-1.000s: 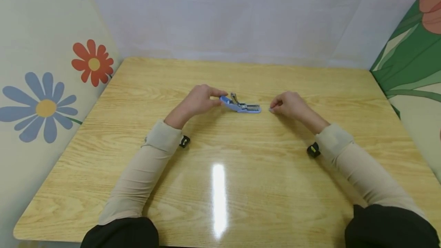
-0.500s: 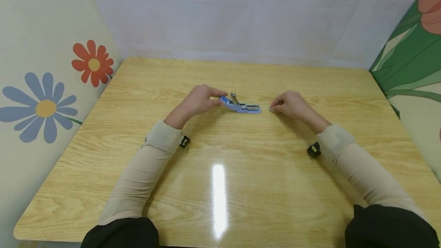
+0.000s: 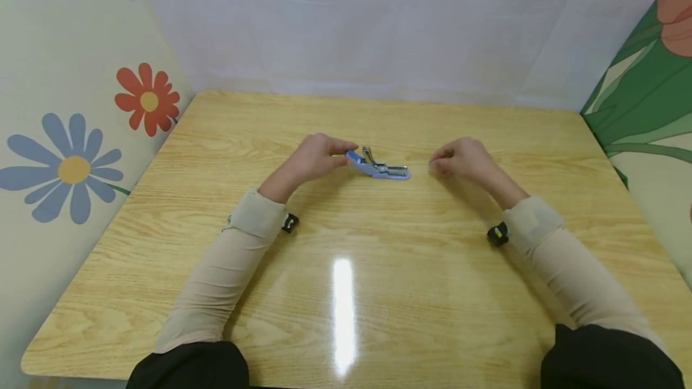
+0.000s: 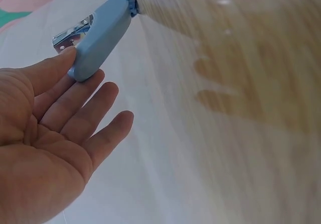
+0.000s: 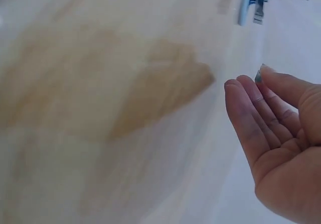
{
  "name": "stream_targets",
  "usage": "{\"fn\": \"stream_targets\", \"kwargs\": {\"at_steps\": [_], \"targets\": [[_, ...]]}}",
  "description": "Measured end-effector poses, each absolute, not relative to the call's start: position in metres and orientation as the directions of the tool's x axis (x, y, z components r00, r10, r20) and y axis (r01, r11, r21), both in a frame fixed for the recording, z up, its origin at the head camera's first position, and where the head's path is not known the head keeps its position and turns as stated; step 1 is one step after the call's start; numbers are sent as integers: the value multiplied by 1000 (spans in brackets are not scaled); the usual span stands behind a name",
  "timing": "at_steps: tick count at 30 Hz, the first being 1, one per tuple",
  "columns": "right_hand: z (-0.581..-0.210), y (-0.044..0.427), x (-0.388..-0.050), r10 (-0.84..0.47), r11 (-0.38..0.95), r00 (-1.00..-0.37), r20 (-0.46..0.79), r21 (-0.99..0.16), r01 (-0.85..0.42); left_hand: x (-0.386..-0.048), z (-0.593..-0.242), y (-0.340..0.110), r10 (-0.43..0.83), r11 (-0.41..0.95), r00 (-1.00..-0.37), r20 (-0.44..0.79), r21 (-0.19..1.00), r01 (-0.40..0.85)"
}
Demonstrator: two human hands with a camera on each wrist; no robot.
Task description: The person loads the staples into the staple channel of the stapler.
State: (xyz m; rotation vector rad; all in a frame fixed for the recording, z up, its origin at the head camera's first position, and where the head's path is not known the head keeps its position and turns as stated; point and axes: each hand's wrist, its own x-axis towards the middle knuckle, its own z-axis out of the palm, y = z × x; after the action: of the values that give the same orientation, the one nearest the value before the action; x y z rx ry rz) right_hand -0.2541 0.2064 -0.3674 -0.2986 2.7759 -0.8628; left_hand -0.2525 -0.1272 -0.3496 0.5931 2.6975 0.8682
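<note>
The left grip (image 3: 313,159) pinches the stapler (image 3: 369,168) by its raised blue end (image 4: 91,61); the rest stretches away from that thumb toward the right grip (image 3: 466,159), its far end low on the surface (image 3: 411,227). The right grip pinches a tiny piece (image 5: 258,77), apart from the stapler. The stapler is probably light and stiff, perhaps slick and apt to fold; best held by the blue end, away from the metal track (image 3: 397,170).

I count one blue-and-silver stapler (image 3: 367,167), one tiny greenish piece (image 5: 258,77), two bare grips (image 3: 315,156) (image 3: 467,158), one glossy wood-grain surface (image 3: 411,257).
</note>
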Motion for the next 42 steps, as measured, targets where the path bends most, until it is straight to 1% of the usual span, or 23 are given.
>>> {"fn": "stream_targets", "kwargs": {"at_steps": [7, 11, 21, 29, 42], "targets": [[-350, 206, -254, -221, 753, -962, -157, -655, -67, -252, -349, -127, 421, 712, -902, -99, 652, 261], [-340, 205, -254, -201, 726, -970, -134, -685, -56, -252, -351, -128, 415, 702, -905, -95, 666, 252], [-319, 202, -255, -185, 723, -978, -94, -687, -70, -252, -351, -128, 422, 709, -900, -112, 659, 251], [-317, 194, -255, -209, 716, -975, -78, -691, -99, -253, -352, -128, 429, 706, -898, -101, 658, 263], [-322, 178, -261, -225, 702, -972, -61, -703, -118, -253, -350, -127, 427, 715, -895, -129, 654, 247]]}}
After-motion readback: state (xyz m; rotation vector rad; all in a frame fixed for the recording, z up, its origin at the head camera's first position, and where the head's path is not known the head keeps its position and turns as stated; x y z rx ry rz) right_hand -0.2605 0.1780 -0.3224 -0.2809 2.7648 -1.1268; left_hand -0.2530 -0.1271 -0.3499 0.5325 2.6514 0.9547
